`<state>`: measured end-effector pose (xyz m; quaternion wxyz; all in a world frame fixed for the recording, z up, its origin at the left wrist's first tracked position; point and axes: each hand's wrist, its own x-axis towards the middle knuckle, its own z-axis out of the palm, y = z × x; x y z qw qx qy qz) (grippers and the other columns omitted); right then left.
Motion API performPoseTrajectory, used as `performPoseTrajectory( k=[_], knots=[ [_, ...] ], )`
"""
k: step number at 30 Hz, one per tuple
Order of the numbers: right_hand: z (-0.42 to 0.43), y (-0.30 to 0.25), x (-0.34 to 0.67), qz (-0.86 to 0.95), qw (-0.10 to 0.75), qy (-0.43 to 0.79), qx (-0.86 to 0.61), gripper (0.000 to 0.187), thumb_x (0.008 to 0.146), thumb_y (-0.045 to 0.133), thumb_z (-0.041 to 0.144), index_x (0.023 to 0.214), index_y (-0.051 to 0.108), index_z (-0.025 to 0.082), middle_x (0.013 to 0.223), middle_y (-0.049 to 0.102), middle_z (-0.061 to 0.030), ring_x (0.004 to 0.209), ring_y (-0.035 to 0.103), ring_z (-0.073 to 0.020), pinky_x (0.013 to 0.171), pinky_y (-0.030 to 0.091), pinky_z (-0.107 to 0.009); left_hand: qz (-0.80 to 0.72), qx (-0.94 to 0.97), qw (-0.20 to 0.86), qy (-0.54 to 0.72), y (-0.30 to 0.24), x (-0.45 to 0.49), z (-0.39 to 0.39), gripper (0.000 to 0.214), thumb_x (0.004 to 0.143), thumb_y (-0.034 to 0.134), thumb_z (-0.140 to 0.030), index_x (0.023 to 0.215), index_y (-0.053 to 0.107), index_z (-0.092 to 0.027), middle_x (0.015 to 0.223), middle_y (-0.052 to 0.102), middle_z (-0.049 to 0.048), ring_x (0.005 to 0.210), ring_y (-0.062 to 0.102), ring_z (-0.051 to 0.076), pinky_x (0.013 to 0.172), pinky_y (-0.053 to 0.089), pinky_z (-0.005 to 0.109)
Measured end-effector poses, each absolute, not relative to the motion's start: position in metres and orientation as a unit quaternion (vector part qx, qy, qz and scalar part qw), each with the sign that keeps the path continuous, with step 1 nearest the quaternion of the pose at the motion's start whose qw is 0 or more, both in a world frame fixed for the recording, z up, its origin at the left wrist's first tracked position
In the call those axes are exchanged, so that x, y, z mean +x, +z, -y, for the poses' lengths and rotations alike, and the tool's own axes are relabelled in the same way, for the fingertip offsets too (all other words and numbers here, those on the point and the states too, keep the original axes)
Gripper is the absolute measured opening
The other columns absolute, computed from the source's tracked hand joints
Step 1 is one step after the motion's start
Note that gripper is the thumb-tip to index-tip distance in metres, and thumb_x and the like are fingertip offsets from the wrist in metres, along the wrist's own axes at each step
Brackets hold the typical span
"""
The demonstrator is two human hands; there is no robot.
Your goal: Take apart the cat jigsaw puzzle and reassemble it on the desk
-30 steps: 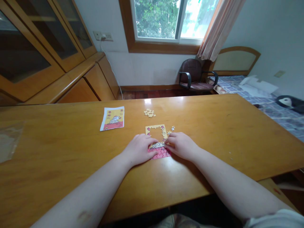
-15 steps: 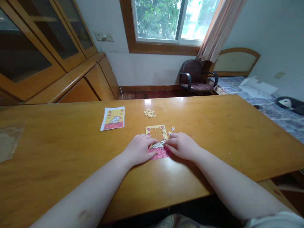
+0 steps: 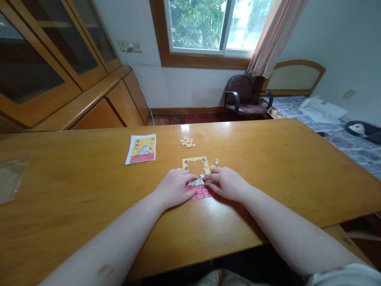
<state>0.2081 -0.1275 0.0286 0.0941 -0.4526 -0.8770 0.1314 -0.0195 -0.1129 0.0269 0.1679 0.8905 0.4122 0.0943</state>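
A partly assembled jigsaw puzzle [image 3: 204, 193] lies on the table, with a pink bottom, a white animal figure and a yellow border around a gap. My left hand [image 3: 176, 187] rests over its left edge, thumb and forefinger spread apart on the pieces. At the right side, the fingertips of my right hand [image 3: 228, 183] are at a small white puzzle piece [image 3: 202, 175] at the lower edge of the gap; their exact grip is too small to make out. A few loose pieces [image 3: 216, 161] lie just beyond my right hand.
A heap of loose yellow pieces [image 3: 187, 142] lies farther back on the wooden table [image 3: 98, 186]. To its left is a printed reference picture [image 3: 143, 149] of the same design. A clear plastic bag [image 3: 13, 174] lies at the far left. An armchair [image 3: 242, 95] stands beyond the table.
The white puzzle piece at my right fingertips has shifted slightly left and away from me, and the right fingers have moved a little left. My left hand has stayed in place.
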Motion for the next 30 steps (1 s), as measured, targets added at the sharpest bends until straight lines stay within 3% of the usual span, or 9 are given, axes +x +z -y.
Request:
performPoseTrajectory(
  k=[8, 15, 24, 30],
  knots=[
    [0.125, 0.030, 0.211, 0.863, 0.120, 0.124, -0.474, 0.026, 0.094, 0.050, 0.031, 0.102, 0.073, 0.021, 0.087, 0.067, -0.0057, 0.077, 0.061, -0.0159, 0.072, 0.042, -0.027, -0.413, 0.888, 0.174, 0.106, 0.028, -0.019, 0.113, 0.036, 0.085, 0.060, -0.043, 0.116, 0.067, -0.026, 0.098, 0.068, 0.0054, 0.092, 0.060, 0.024, 0.083, 0.045, 0.038],
    [0.120, 0.031, 0.222, 0.837, 0.125, 0.116, -0.520, 0.024, 0.093, 0.050, 0.025, 0.095, 0.073, 0.021, 0.087, 0.068, -0.0047, 0.077, 0.062, -0.0152, 0.071, 0.042, -0.025, -0.396, 0.897, 0.173, 0.097, 0.027, -0.020, 0.114, 0.039, 0.083, 0.062, -0.044, 0.120, 0.066, -0.032, 0.100, 0.059, 0.0060, 0.095, 0.054, 0.025, 0.089, 0.042, 0.042],
    [0.107, 0.040, 0.251, 0.720, 0.216, 0.082, -0.654, 0.024, 0.090, 0.051, 0.026, 0.094, 0.073, 0.020, 0.089, 0.070, -0.0048, 0.078, 0.062, -0.0163, 0.070, 0.043, -0.027, -0.393, 0.898, 0.172, 0.096, 0.024, -0.019, 0.115, 0.048, 0.083, 0.061, -0.043, 0.129, 0.060, -0.032, 0.106, 0.057, 0.0070, 0.099, 0.052, 0.026, 0.093, 0.041, 0.044],
    [0.106, 0.041, 0.250, 0.717, 0.166, 0.096, -0.670, 0.024, 0.089, 0.051, 0.026, 0.095, 0.074, 0.021, 0.096, 0.071, -0.0059, 0.083, 0.064, -0.0178, 0.072, 0.044, -0.027, -0.394, 0.900, 0.154, 0.102, 0.019, -0.017, 0.115, 0.054, 0.083, 0.060, -0.044, 0.136, 0.053, -0.035, 0.130, 0.049, 0.0093, 0.119, 0.045, 0.033, 0.104, 0.033, 0.054]
  ],
)
